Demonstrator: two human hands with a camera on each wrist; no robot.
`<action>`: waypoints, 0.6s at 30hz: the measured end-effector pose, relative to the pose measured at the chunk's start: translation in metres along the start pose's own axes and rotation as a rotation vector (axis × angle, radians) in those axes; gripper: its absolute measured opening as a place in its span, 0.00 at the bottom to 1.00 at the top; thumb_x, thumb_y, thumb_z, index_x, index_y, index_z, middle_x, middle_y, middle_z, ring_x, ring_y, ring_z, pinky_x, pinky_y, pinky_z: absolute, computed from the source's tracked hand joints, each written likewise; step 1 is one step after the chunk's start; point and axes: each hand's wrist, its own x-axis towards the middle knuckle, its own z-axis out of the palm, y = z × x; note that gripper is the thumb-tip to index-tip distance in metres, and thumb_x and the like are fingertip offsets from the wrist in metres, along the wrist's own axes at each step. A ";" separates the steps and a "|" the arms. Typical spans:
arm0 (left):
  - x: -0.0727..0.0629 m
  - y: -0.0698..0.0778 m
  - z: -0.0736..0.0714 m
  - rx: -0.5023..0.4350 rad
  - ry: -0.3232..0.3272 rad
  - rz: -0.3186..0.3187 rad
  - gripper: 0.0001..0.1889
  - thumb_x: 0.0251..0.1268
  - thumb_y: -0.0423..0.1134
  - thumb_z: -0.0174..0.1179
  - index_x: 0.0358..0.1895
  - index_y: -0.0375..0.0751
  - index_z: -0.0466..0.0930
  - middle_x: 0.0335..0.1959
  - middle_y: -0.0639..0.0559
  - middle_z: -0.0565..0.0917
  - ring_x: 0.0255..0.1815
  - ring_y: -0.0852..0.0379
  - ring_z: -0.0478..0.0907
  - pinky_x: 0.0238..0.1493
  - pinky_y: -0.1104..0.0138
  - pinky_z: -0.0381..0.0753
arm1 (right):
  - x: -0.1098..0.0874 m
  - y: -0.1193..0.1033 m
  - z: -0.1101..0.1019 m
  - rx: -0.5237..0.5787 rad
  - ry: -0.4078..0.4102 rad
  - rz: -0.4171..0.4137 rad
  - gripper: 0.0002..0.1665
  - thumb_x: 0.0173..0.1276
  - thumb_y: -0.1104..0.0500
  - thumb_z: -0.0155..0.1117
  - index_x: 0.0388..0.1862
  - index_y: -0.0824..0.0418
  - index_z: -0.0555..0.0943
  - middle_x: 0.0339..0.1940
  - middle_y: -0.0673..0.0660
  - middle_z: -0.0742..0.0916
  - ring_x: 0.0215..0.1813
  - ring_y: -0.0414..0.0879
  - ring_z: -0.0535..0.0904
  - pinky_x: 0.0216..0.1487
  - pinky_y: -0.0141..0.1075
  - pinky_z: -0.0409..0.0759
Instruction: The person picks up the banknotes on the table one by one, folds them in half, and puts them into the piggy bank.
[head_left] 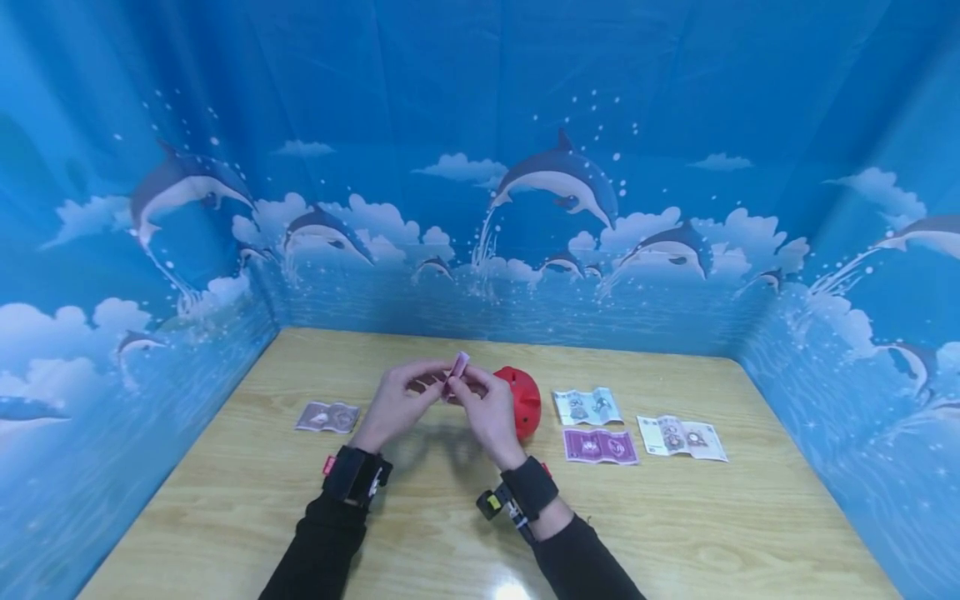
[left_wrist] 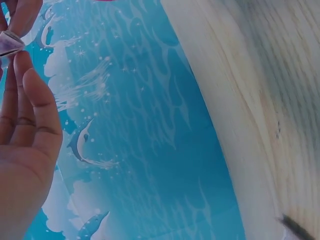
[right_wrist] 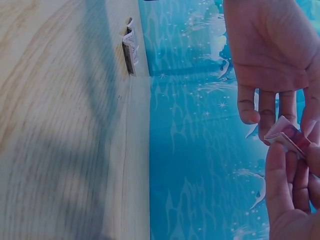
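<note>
A folded pink-purple banknote [head_left: 458, 365] is raised above the table, narrowed into a small strip. My left hand [head_left: 401, 400] pinches it from the left, and my right hand [head_left: 487, 408] pinches it from the right. The left wrist view catches one end of the folded banknote [left_wrist: 10, 43] at the left fingertips. In the right wrist view the layered folds of the banknote [right_wrist: 287, 136] show between both hands' fingers. Just behind the right hand stands a shiny red rounded object [head_left: 527, 404], apparently a piggy bank, partly covered by that hand.
Right of the red object lie a pale blue-green banknote [head_left: 588, 406], a purple banknote [head_left: 601, 447] and a whitish-brown banknote [head_left: 682, 437], all creased. A greyish-purple banknote [head_left: 327, 417] lies left. A blue dolphin-print curtain [head_left: 480, 275] borders the wooden table [head_left: 225, 517].
</note>
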 end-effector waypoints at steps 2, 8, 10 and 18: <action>0.000 0.000 0.000 -0.021 -0.007 -0.010 0.16 0.64 0.38 0.64 0.55 0.45 0.84 0.44 0.51 0.88 0.41 0.57 0.83 0.41 0.67 0.82 | 0.000 0.000 0.000 0.007 0.002 0.001 0.17 0.68 0.70 0.61 0.55 0.76 0.79 0.42 0.74 0.85 0.45 0.54 0.85 0.46 0.44 0.86; 0.001 0.001 -0.001 -0.077 -0.015 -0.029 0.15 0.64 0.38 0.65 0.53 0.44 0.84 0.46 0.47 0.88 0.44 0.52 0.84 0.42 0.67 0.83 | 0.001 0.003 -0.003 0.014 -0.006 0.012 0.18 0.70 0.69 0.59 0.57 0.76 0.78 0.45 0.74 0.85 0.46 0.52 0.85 0.48 0.45 0.85; 0.001 0.001 -0.001 -0.084 -0.019 -0.040 0.15 0.64 0.38 0.65 0.53 0.43 0.84 0.47 0.47 0.88 0.45 0.52 0.84 0.43 0.67 0.83 | 0.003 0.007 -0.003 0.026 -0.019 0.009 0.18 0.71 0.68 0.58 0.57 0.76 0.77 0.47 0.74 0.85 0.47 0.53 0.86 0.48 0.46 0.85; 0.001 -0.001 -0.003 -0.131 -0.016 -0.065 0.15 0.65 0.39 0.64 0.54 0.43 0.84 0.48 0.46 0.87 0.48 0.49 0.84 0.46 0.66 0.81 | 0.011 0.028 -0.005 0.068 -0.064 0.006 0.19 0.75 0.64 0.55 0.61 0.69 0.78 0.53 0.69 0.85 0.50 0.53 0.85 0.48 0.44 0.85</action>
